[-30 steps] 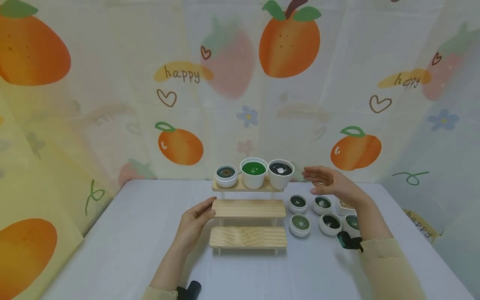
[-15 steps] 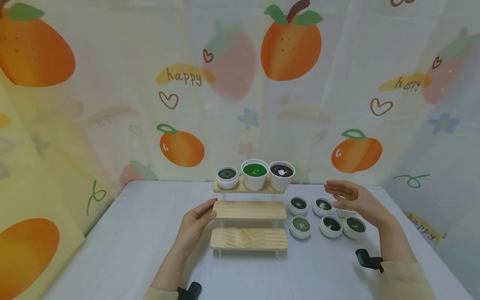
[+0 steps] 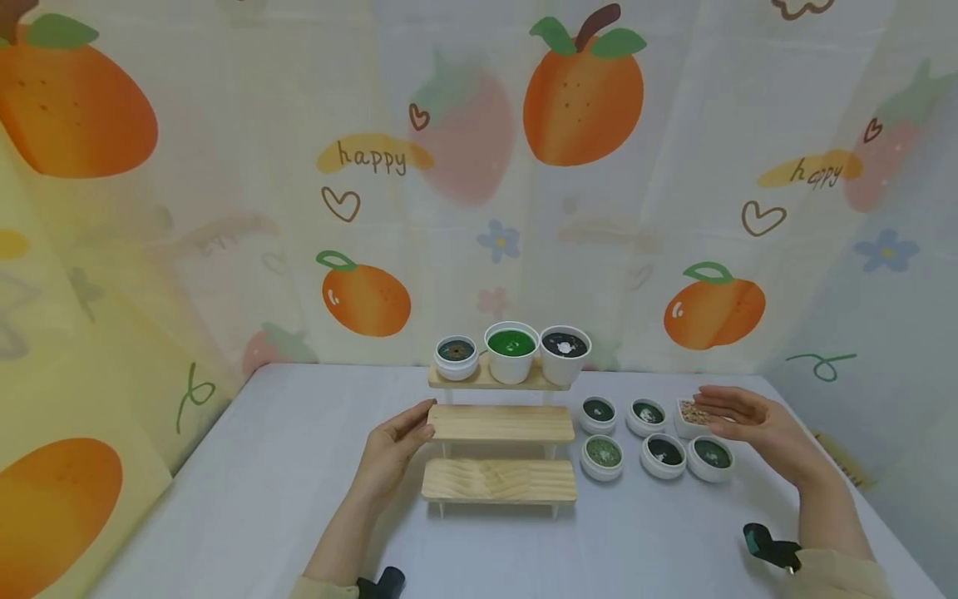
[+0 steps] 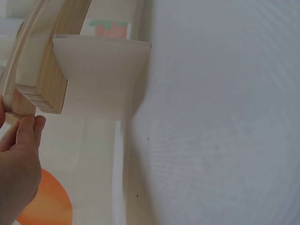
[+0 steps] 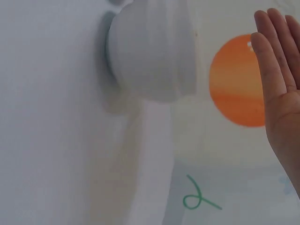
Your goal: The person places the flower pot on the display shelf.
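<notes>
My left hand [image 3: 389, 457] pinches the left end of the middle board [image 3: 503, 424] of a three-tier wooden display stand. In the left wrist view its fingertips [image 4: 37, 124] are right at the board's end. On the top board [image 3: 486, 383] stand a small white pot [image 3: 456, 362], a white cup with bright green contents [image 3: 512, 366] and a white cup with dark contents [image 3: 565, 366]. My right hand [image 3: 778, 441] holds nothing, fingers extended, over the right side of a square white dish of brown bits [image 3: 688, 416]. The right wrist view shows its palm apart from a white pot [image 5: 150, 51].
Right of the stand sit several small round white pots with dark or green contents, among them one at the front left [image 3: 602, 457] and one at the front right [image 3: 711, 459]. The lowest board [image 3: 500, 481] is bare. A fruit-print curtain [image 3: 449, 233] hangs behind the white table [image 3: 299, 466].
My right hand has moved right and down, from beside the dark cup to the square dish, uncovering the front right pot. My left hand stays on the middle board. The head view shifted slightly.
</notes>
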`<state>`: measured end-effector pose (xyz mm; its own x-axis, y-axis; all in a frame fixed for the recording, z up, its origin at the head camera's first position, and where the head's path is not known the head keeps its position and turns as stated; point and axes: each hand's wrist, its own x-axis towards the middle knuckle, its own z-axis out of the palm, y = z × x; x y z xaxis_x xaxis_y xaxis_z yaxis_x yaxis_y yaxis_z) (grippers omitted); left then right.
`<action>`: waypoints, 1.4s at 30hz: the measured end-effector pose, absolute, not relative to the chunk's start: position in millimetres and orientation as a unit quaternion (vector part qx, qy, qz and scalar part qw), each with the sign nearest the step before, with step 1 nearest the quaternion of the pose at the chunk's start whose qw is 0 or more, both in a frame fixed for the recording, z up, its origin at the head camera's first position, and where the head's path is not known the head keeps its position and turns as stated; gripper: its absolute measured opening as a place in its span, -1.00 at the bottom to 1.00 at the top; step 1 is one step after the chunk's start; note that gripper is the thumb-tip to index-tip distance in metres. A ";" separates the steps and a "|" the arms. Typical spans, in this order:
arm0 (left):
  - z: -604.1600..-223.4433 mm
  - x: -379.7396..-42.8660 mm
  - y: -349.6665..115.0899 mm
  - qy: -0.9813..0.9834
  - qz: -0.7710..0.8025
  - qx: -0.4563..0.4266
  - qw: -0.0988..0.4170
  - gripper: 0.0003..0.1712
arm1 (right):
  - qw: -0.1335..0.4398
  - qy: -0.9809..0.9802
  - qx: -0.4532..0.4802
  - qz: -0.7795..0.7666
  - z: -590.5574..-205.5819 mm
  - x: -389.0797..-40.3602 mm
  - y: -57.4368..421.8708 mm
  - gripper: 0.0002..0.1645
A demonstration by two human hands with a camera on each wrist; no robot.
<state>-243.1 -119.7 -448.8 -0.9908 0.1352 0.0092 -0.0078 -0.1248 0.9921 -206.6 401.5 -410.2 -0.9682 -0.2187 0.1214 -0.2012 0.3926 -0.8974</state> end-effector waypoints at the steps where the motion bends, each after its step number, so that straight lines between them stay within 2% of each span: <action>1: -448.6 -243.0 -119.7 0.659 0.749 0.048 0.049 -0.43 | 0.005 0.837 -0.115 -0.535 -412.1 -205.1 404.8 -0.45; 7: -449.0 -242.2 -120.1 0.662 0.746 0.044 0.049 -0.42 | 0.018 0.841 -0.068 -0.536 -423.5 -200.8 419.0 -0.46; 15: -450.3 -242.0 -120.4 0.660 0.748 0.041 0.049 -0.42 | 0.044 0.802 -0.101 -0.587 -442.1 -198.8 426.7 -0.50; 31: -449.8 -241.1 -120.0 0.656 0.751 0.047 0.047 -0.42 | 0.057 0.802 -0.099 -0.586 -456.0 -196.2 433.1 -0.47; 37: -450.4 -241.9 -119.9 0.658 0.750 0.047 0.049 -0.43 | 0.079 0.843 -0.035 -0.530 -457.2 -194.7 431.7 -0.30; 42: -450.0 -242.1 -119.9 0.660 0.748 0.048 0.051 -0.42 | 0.097 0.844 -0.025 -0.526 -457.6 -195.7 431.8 -0.22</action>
<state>-242.1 -119.9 -450.0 -0.9901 0.1402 0.0042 -0.0131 -0.1226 0.9924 -195.7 431.8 -457.6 -0.9800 -0.1439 -0.1373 0.0599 0.4446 -0.8937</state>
